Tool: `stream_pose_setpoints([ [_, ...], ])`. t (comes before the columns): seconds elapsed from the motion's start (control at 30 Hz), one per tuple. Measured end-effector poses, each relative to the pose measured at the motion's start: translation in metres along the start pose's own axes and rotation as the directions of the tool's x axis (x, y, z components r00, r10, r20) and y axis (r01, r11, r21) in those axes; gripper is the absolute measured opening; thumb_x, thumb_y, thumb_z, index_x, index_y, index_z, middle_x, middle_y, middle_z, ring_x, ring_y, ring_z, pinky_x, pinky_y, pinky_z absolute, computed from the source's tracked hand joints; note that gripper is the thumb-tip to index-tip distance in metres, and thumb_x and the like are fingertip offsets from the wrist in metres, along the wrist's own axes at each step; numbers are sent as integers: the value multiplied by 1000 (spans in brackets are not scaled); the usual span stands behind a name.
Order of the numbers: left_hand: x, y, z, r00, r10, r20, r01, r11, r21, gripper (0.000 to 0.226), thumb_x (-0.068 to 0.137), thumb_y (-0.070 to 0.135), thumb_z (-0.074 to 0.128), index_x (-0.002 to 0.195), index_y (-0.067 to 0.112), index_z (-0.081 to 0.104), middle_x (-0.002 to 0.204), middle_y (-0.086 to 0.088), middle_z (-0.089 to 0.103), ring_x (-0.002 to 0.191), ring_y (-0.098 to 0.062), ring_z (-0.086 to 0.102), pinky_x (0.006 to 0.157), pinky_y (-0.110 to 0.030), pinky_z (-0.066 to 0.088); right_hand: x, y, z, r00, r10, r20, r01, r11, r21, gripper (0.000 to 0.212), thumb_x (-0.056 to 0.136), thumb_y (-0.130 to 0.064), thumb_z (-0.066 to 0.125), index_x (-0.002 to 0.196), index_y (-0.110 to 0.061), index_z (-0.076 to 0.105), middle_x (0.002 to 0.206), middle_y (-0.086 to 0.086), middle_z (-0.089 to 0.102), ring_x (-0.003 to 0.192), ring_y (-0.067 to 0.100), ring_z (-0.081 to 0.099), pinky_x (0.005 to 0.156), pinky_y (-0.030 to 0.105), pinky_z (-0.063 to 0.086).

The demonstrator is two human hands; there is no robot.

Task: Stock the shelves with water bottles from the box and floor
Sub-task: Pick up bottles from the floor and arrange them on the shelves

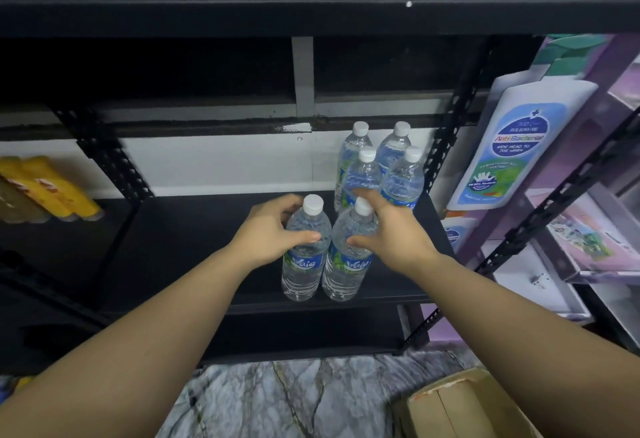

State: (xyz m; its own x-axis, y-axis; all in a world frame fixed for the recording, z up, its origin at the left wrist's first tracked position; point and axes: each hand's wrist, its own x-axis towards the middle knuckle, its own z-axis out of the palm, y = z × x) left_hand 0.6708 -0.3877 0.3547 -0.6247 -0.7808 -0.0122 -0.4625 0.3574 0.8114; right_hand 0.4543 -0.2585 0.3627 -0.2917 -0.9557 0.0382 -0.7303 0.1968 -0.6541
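Your left hand [268, 229] curls round 1 bottle [304, 250], your right hand [391, 233] round the other bottle [346, 257], both upright on the shelf [194, 236]. Slide them toward 1 o'clock against the 4 stocked bottles [381, 167], staying upright.

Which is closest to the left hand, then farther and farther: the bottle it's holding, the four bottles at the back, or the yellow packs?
1. Held bottle, in the left hand.
2. Four back bottles, behind, to the right.
3. Yellow packs, far left.
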Motion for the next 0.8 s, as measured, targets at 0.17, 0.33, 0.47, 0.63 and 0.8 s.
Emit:
stream_pose_setpoints([
  [0.17,13,20,37,1000,14,6,-14,999,-52,49,75,27,92,115,38,66,105,24,71,93,19,63,68,0,47,-1,30,-28,998,49,-36,-51,996,-68,81,79,-31,88,145,-37,40,105,-5,60,86,18,60,72,35,52],
  [0.33,30,38,76,1000,21,-8,-21,995,-93,57,74,35,93,124,41,67,116,20,72,106,5,67,88,-17,54,2,63,-54,990,115,-83,-120,991,-57,68,77,-35,88,132,-27,48,103,-1,63,91,23,57,69,35,45],
  [0.47,44,49,96,1000,-1,-27,-2,997,-83,62,74,39,92,129,43,64,126,16,70,116,-7,65,100,-31,54,4,82,-69,987,132,-88,-136,989,-51,67,80,-34,87,133,-28,46,103,0,57,93,23,52,70,35,42],
  [0.63,48,57,102,999,-20,-45,16,996,-90,57,79,31,89,131,37,66,122,18,71,110,6,63,89,-16,50,12,91,-75,993,99,-62,-99,995,2,63,79,-30,88,128,-32,47,108,1,65,96,25,61,74,38,51],
  [0.8,52,54,96,995,-60,-75,52,993,-101,52,80,30,89,126,38,68,119,18,72,112,-3,67,97,-31,55,19,91,-76,997,68,-39,-65,996,64,67,79,-21,88,131,-34,49,106,-9,62,98,20,61,80,33,49],
])
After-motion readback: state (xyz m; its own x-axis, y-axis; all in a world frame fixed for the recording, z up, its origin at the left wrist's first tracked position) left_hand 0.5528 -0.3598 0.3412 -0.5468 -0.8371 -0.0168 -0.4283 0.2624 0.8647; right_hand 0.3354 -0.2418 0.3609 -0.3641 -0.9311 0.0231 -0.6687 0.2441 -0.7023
